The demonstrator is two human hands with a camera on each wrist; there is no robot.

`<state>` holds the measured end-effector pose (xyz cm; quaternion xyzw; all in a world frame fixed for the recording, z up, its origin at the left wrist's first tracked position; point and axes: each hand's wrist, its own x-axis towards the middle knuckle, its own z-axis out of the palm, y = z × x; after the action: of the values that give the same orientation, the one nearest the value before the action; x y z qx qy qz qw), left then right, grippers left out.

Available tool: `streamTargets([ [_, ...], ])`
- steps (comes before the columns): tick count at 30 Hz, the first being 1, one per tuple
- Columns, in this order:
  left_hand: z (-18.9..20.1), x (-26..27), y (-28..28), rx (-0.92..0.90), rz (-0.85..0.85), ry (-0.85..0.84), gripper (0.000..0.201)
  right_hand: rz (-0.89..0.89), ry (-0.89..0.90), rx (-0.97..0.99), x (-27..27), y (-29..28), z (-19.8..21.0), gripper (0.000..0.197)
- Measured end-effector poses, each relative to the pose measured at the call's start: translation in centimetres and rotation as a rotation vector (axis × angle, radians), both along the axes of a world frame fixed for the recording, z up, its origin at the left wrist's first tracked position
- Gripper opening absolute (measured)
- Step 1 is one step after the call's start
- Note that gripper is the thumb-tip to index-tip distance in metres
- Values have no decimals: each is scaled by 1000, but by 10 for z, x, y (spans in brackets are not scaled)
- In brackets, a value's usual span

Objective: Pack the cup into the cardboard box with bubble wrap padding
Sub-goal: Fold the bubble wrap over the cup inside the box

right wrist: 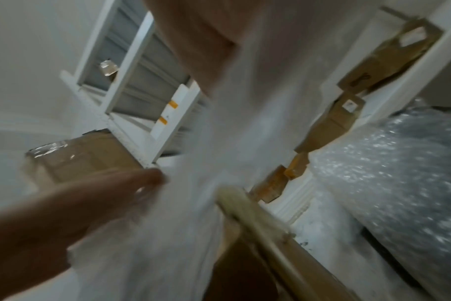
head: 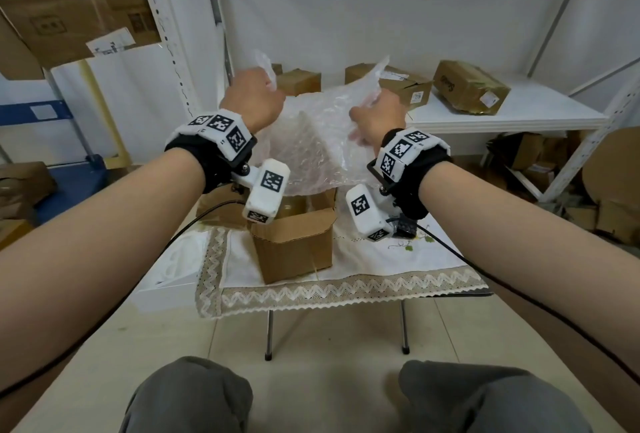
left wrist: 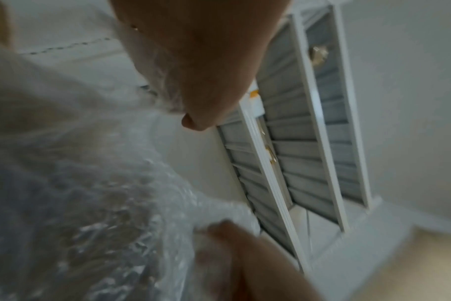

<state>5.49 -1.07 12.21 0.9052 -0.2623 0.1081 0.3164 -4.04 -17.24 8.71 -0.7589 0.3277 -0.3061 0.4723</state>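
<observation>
1. The left hand is clenched around the upper left corner of the bubble wrap, knuckles up, with a crinkled tuft of clear film poking above the fist.
2. The right hand pinches the sheet's right edge between thumb and fingers, and another peak of film rises above it.
3. In the left wrist view the thumb and a curled finger press the film, which bunches into soft, pimpled folds.
4. The right wrist view is smeared, but a finger lies against the pale, translucent sheet.
5. Stretched between both hands, the wrap hangs as a loose, wrinkled curtain of small round bubbles, held in the air above the cardboard box.
6. The box is a small brown corrugated cube with its flaps open, standing on the tablecloth. Something rounded and amber-brown shows inside it under the left wrist camera; I cannot tell if that is the cup.
7. The cloth is white, embroidered, with a beige zigzag lace border, draped over a small folding table with thin metal legs.
8. Behind, a white shelf carries several taped brown cartons, and more cardboard lies beneath it.
</observation>
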Motion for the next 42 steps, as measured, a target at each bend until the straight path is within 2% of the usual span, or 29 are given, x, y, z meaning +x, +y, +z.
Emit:
streamTargets([
  [2,4,-5,-4,52,-59,-62,28,15,16,-56,3,11,11,13],
  [4,6,-7,-7,68,-117,-85,23,20,-4,-96,3,20,22,7],
  [5,6,-6,-8,47,-138,-72,20,25,-17,-91,4,23,27,9],
  [8,10,-9,-10,-49,-199,-38,30,69,-27,-46,10,27,38,9],
  [10,11,-15,-11,-86,-274,-33,26,114,14,13,15,28,42,13],
  [12,10,-20,-12,-116,-361,-35,16,176,30,112,20,29,44,25],
  [14,6,-24,-13,-122,-440,-32,16,225,-18,265,27,30,43,31],
  [16,0,-29,-13,-68,-524,4,21,234,-54,481,32,27,37,59],
  [18,-1,-34,-9,-21,-605,132,21,255,-24,557,37,18,24,90],
  [19,0,-36,-6,-40,-643,243,21,267,-4,514,35,16,17,90],
  [21,3,-34,2,-197,-655,462,21,274,51,344,27,15,10,65],
  [22,3,-30,4,-269,-605,472,17,268,87,276,23,14,8,52],
  [23,3,-21,6,-284,-514,402,15,271,114,247,20,13,5,44],
  [25,-2,-6,11,-223,-303,265,40,320,130,213,22,8,0,28],
  [27,-6,4,16,-194,-180,390,70,357,126,196,27,3,-3,18],
  [29,-8,8,20,-145,-124,564,83,378,92,227,28,1,-4,26],
  [32,-10,18,28,-37,-119,656,77,415,67,279,25,4,-2,31],
  [34,-12,25,34,-47,-135,698,67,438,105,252,26,3,-3,31],
  [37,-13,29,37,-96,-168,723,39,440,199,188,31,-2,-12,26],
  [39,-18,27,36,-133,-149,709,26,405,223,185,32,-2,-16,23],
  [40,-22,27,34,-136,-128,680,27,377,221,197,29,2,-16,22],
  [42,-30,32,32,-79,-76,562,41,332,193,246,27,9,-17,18],
])
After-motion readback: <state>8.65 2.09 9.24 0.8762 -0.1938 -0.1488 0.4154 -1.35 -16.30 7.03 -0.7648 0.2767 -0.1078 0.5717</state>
